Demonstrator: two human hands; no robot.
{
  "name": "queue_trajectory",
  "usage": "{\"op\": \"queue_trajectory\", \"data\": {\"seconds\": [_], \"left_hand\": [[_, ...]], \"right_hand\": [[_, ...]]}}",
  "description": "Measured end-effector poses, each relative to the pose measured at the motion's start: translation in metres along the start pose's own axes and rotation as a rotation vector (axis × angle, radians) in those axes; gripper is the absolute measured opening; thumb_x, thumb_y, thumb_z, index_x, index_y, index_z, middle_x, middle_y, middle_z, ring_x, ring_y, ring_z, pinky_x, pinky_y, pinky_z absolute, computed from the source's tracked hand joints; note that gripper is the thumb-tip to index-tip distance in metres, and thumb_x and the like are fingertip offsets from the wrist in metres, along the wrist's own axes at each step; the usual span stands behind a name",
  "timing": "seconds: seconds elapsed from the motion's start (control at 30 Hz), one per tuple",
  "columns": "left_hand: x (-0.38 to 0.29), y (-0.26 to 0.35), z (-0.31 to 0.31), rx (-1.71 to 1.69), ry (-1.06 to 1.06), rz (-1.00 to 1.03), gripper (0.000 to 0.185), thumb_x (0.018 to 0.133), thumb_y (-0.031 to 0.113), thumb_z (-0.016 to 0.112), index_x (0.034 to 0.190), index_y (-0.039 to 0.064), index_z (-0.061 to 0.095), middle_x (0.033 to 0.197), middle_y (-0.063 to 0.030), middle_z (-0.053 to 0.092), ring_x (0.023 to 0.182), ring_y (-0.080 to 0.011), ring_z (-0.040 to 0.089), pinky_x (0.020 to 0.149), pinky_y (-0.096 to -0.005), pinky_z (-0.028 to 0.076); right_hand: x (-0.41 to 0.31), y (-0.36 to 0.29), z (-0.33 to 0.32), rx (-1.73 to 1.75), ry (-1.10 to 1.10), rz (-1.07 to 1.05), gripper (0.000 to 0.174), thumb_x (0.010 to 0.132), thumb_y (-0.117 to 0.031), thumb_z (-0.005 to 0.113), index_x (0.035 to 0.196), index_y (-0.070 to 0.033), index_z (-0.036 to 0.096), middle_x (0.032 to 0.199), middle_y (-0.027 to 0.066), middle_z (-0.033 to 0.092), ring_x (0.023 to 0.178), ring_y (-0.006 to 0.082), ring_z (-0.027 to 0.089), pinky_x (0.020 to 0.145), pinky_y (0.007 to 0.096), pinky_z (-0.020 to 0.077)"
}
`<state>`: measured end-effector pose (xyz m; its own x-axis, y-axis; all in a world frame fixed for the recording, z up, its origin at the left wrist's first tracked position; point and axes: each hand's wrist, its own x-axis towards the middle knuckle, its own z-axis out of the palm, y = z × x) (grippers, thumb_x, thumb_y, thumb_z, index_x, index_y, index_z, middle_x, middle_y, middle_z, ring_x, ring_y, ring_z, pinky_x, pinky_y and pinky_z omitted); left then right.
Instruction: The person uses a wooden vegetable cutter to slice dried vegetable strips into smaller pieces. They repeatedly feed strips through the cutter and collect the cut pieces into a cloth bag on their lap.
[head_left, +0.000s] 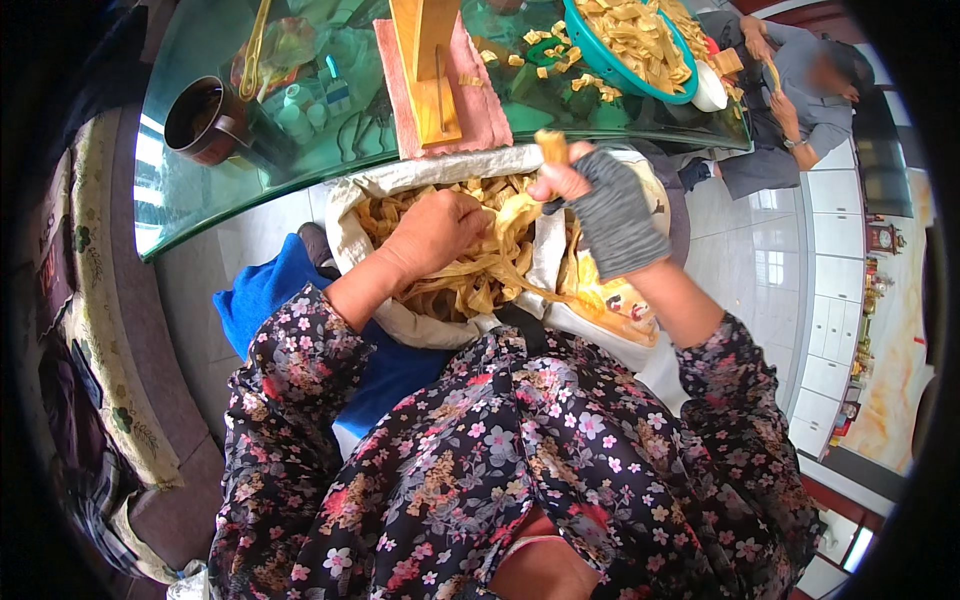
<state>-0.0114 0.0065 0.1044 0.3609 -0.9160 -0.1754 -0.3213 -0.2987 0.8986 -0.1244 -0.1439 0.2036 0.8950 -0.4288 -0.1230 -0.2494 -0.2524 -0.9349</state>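
Observation:
My right hand (604, 210), in a grey fingerless glove, grips a folded yellow bundle (552, 146) of dried strip above the sack's right side. A pale loose length of strip (517, 217) hangs below that hand and runs toward my left. Bare and curled, my left hand (442, 229) pinches dried strip at its fingertips, which are partly hidden. Beneath both hands lies an open white woven sack (346, 232), filled with tangled dried yellow strips (457, 289). A second white bag with a printed yellow panel (604, 300) adjoins it on the right.
A glass table (225, 217) carries a wooden stand with a metal rod (435, 105) on a pink towel (487, 124). Also there are a dark metal mug (202, 120), small white bottles (294, 112), a teal basket of folded pieces (611, 71) and a white bowl (710, 88). A seated person (802, 97) handles a strip.

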Motion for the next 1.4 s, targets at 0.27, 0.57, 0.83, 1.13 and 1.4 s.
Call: {"op": "queue_trajectory", "data": {"seconds": [0.27,0.57,0.83,1.13,1.4], "left_hand": [[-0.005,0.022,-0.002,-1.18,-0.221,-0.268,0.052,0.096,0.046,0.035,0.105,-0.001,0.055,0.084,-0.0091,0.062,0.066,-0.016,0.06,0.062,-0.027,0.05],[-0.001,0.012,0.001,-1.313,-0.078,-0.295,0.02,0.092,0.015,0.046,0.106,0.005,0.056,0.096,-0.0014,0.06,0.085,-0.0114,0.057,0.076,-0.0276,0.048],[-0.005,0.011,-0.014,-0.544,-0.101,-0.064,0.018,0.089,0.015,0.045,0.099,0.008,0.057,0.078,-0.0043,0.059,0.063,-0.0224,0.054,0.061,-0.0321,0.046],[0.002,0.028,-0.027,-0.002,0.796,0.53,0.044,0.062,-0.012,0.062,0.103,0.004,0.057,0.103,-0.0136,0.054,0.092,-0.031,0.056,0.078,-0.0339,0.047],[0.003,0.029,-0.036,0.063,0.708,0.623,0.035,0.072,-0.007,0.059,0.105,0.005,0.054,0.094,-0.0135,0.058,0.088,-0.0312,0.058,0.077,-0.0338,0.047]], "right_hand": [[-0.013,0.028,0.035,-0.504,-0.067,-0.53,0.016,0.08,-0.019,0.064,0.092,-0.01,0.061,0.084,0.0096,0.057,0.077,0.0231,0.059,0.068,0.0352,0.0478],[-0.005,0.02,0.056,-0.161,-0.164,-0.075,0.026,0.085,-0.03,0.058,0.082,-0.004,0.055,0.077,0.0115,0.055,0.076,0.0262,0.057,0.068,0.0325,0.0453],[0.019,0.004,0.055,-0.632,0.085,-0.498,0.031,0.09,-0.032,0.052,0.084,-0.002,0.053,0.071,0.0096,0.055,0.074,0.0213,0.059,0.065,0.0363,0.0447],[0.043,0.014,0.072,0.667,-0.042,0.364,0.02,0.089,-0.023,0.056,0.094,-0.004,0.055,0.077,0.0015,0.057,0.064,0.0093,0.054,0.046,0.0215,0.0422],[0.036,-0.005,0.054,0.185,-0.116,0.186,0.027,0.091,-0.034,0.052,0.091,-0.006,0.052,0.072,0.0057,0.055,0.058,0.0133,0.055,0.048,0.0247,0.0423]]}}
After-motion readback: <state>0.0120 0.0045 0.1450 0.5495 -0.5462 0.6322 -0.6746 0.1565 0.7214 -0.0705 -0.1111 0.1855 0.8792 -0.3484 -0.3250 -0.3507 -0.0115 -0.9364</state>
